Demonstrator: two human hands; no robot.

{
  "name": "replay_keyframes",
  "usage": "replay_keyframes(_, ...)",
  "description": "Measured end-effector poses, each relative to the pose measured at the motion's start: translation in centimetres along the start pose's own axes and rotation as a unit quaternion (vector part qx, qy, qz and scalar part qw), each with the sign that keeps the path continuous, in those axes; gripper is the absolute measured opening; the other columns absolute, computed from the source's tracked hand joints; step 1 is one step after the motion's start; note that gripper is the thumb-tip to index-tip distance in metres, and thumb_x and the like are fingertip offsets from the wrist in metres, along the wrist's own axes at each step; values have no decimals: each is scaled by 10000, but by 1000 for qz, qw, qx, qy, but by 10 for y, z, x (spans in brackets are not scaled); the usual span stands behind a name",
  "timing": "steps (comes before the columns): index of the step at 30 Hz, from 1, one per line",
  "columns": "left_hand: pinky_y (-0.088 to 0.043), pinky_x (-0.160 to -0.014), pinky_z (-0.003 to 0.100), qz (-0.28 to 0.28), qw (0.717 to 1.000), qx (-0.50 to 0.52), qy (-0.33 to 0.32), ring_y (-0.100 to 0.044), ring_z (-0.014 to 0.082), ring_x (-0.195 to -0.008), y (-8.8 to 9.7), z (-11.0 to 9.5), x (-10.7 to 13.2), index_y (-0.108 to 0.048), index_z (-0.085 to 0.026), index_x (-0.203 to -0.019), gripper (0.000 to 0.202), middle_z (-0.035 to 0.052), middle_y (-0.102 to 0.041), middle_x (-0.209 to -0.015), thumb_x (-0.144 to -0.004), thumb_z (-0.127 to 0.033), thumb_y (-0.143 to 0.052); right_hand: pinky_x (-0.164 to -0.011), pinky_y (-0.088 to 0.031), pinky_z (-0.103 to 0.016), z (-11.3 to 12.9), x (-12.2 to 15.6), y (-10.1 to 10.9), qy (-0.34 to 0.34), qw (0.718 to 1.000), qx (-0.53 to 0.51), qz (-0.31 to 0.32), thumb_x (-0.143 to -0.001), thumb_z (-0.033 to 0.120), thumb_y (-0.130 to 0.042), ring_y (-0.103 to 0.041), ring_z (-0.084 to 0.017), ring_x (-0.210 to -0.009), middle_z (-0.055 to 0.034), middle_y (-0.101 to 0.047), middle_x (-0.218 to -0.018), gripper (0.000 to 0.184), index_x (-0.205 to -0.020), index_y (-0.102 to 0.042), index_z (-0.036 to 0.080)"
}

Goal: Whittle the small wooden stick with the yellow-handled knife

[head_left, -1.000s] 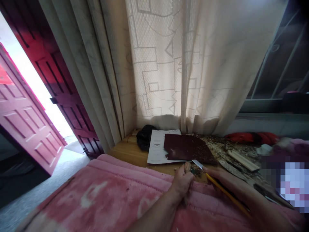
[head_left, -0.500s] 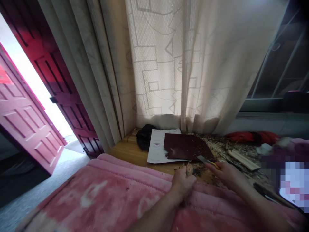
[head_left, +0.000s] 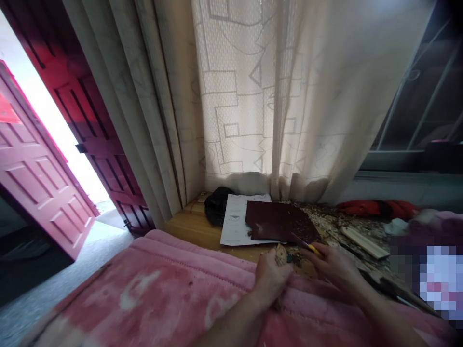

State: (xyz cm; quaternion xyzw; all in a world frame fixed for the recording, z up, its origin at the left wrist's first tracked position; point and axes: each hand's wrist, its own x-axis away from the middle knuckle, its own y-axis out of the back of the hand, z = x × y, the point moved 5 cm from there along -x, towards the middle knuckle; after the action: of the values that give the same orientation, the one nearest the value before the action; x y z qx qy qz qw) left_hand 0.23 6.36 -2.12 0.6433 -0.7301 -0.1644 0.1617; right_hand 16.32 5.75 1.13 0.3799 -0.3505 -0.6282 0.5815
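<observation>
My left hand (head_left: 272, 278) is closed around a small pale piece of carved wood (head_left: 280, 254), which sticks out above the fingers. My right hand (head_left: 334, 266) is a short way to its right and grips a craft knife (head_left: 307, 246) with a yellow handle, its narrow blade pointing up and left. The blade tip is close to a dark red sheet of sandpaper (head_left: 280, 221), and the knife does not touch the wood. Both forearms rest over a pink quilted cushion (head_left: 152, 284).
A wooden ledge (head_left: 191, 222) holds a printed white paper (head_left: 234, 219), a black bag (head_left: 217, 206), heaped wood shavings (head_left: 327, 222), a pale wooden strip (head_left: 360, 242) and red cloth (head_left: 376, 208). A lace curtain (head_left: 235, 106) hangs behind. Red doors (head_left: 43, 178) stand at left.
My right hand has moved up and left, closer to my left hand, and the knife's yellow handle now lies mostly inside the fist. My left hand and the carved wood have barely moved.
</observation>
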Motion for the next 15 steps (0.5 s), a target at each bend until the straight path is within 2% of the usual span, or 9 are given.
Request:
replay_keyframes(5, -243, -479, 178, 2, 997, 76, -28, -356, 79, -536, 2, 0, 0, -491, -152, -704, 117, -37, -450, -588, -598, -187, -458, -478, -235, -215, 3, -1, -6, 15, 998, 62, -22, -733, 499, -296, -492, -144, -578, -6, -557, -597, 333, -701, -491, 232)
replay_keyframes(10, -263, -484, 176, 47, 990, 136, 8, -370, 83, -538, 3, -4, 1, -476, -161, -697, 110, -40, -453, -568, -591, -172, -449, -476, -221, -211, 8, 2, -13, 5, 997, 80, 0, -749, 409, -307, -507, -145, -586, -2, -577, -639, 239, -804, -493, 269)
replay_keyframes(15, -284, -486, 171, 81, 979, 181, 42, -361, 74, -496, 1, -9, 3, -481, -159, -695, 156, -50, -434, -511, -556, -114, -426, -498, -220, -218, 19, 8, -14, 30, 995, 93, -21, -719, 316, -365, -516, -148, -625, -8, -589, -669, 173, -794, -509, 257)
